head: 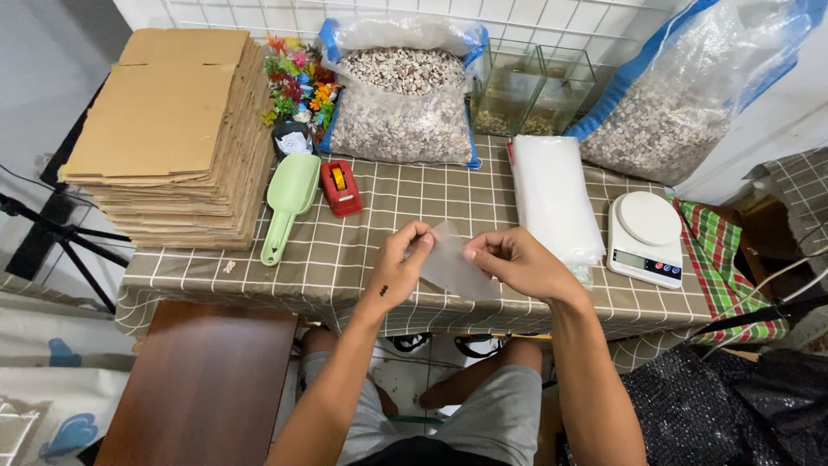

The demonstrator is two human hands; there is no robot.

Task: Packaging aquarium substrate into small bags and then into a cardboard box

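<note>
Above the checked cloth (362, 250), thin translucent plastic bag (453, 267), pinched by both hands' fingers (420, 244).

Your left hand (398, 263) and right hand (516, 261) pinch the top edge of a small clear plastic bag (453, 267) between thumbs and fingertips, holding it over the checked tablecloth (345, 259). Right of your grip lie a stack of clear bags (552, 194) and a white kitchen scale (645, 229). Left of it lie a green scoop (289, 200) and a red tape dispenser (341, 186).

2 hands (401, 263) (513, 259), fingers (420, 242) pinched
</note>
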